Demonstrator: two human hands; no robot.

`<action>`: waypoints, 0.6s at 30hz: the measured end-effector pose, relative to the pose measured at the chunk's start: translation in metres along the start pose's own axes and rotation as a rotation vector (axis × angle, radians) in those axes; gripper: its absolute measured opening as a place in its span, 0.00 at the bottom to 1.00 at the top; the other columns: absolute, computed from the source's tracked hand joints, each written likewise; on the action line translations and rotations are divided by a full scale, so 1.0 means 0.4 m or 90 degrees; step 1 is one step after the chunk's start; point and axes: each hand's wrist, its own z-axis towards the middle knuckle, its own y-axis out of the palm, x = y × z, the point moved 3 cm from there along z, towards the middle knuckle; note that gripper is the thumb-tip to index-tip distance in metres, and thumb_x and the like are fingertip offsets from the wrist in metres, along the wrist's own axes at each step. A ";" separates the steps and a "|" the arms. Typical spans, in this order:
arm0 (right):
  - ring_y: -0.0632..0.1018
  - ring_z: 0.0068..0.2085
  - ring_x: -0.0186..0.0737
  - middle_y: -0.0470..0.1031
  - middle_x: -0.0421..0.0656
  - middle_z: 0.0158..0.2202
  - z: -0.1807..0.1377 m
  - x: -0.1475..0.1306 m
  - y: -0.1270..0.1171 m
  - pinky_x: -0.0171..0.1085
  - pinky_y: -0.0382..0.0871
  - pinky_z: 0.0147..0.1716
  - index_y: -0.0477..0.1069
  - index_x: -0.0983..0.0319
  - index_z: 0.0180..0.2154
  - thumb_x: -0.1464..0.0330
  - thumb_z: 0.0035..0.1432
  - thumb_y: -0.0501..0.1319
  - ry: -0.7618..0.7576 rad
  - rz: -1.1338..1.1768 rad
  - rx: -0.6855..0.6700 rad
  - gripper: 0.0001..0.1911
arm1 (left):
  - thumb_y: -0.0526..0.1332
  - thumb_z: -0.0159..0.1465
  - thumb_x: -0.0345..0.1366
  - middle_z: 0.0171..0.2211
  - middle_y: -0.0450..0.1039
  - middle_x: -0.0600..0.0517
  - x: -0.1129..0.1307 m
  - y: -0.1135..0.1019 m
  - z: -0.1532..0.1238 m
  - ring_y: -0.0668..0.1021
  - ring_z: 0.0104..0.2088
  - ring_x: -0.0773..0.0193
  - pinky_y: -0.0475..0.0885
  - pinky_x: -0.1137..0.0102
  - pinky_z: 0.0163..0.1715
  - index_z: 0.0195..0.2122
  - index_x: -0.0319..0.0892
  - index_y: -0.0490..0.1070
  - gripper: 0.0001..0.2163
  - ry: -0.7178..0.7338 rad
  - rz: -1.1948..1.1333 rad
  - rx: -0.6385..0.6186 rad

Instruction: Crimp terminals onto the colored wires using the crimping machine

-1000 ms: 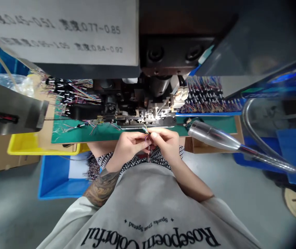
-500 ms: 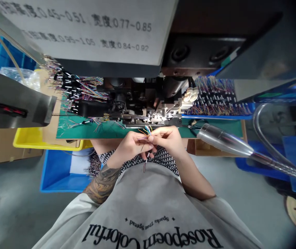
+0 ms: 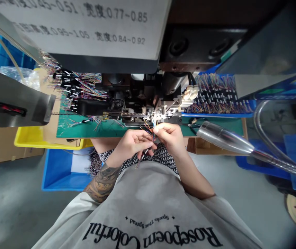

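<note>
A short multi-wire cable (image 3: 145, 152) with fanned, coloured wire ends lies between my hands, in front of a crimping machine (image 3: 142, 100). My left hand (image 3: 134, 143) is closed round the cable's body, thumb against fingers, and its lower end pokes out below toward my shirt. With thumb and forefinger, my right hand (image 3: 170, 135) pinches some of the coloured wires (image 3: 151, 128) near their tips. These tips point up at the machine's bright, lit working area (image 3: 157, 116). Exactly which wires sit in the pinch I cannot make out.
Bundles of cables lie at the machine's left (image 3: 77, 84), and more fill a blue tray (image 3: 215, 95) at its right. A metal gooseneck nozzle (image 3: 223, 140) reaches in from the right. Yellow (image 3: 51, 140) and blue bins (image 3: 59, 173) stand left below the green mat (image 3: 70, 129).
My right hand has shifted slightly right, and the wire tips have moved up toward the machine. The cable's lower end has swung left. My left fingers have loosened a little.
</note>
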 end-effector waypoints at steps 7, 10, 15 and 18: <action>0.67 0.21 0.28 0.74 0.36 0.21 -0.001 0.005 -0.002 0.33 0.58 0.21 0.84 0.59 0.34 0.56 0.55 0.74 0.022 -0.038 -0.033 0.13 | 0.70 0.64 0.38 0.33 0.85 0.45 -0.011 -0.004 -0.004 0.84 0.24 0.65 0.67 0.80 0.12 0.41 0.37 0.78 0.10 0.007 0.006 -0.017; 0.66 0.21 0.28 0.71 0.35 0.19 -0.004 -0.002 0.001 0.33 0.60 0.22 0.83 0.59 0.32 0.57 0.54 0.75 0.004 -0.058 -0.019 0.12 | 0.70 0.63 0.38 0.33 0.84 0.46 -0.010 -0.005 -0.005 0.83 0.23 0.65 0.66 0.79 0.11 0.42 0.38 0.78 0.10 0.003 0.014 -0.018; 0.66 0.20 0.28 0.69 0.35 0.18 -0.008 -0.018 0.006 0.33 0.59 0.21 0.80 0.59 0.27 0.57 0.57 0.73 -0.041 -0.075 0.054 0.13 | 0.71 0.63 0.40 0.34 0.85 0.46 -0.018 -0.006 -0.002 0.85 0.26 0.62 0.66 0.79 0.12 0.42 0.39 0.77 0.12 0.004 0.022 -0.022; 0.63 0.19 0.28 0.67 0.34 0.17 -0.007 -0.019 0.009 0.33 0.57 0.19 0.81 0.58 0.29 0.58 0.57 0.73 -0.051 -0.066 0.098 0.11 | 0.71 0.63 0.39 0.34 0.86 0.45 -0.028 -0.007 0.001 0.87 0.30 0.60 0.65 0.79 0.13 0.46 0.40 0.75 0.14 0.002 0.035 -0.031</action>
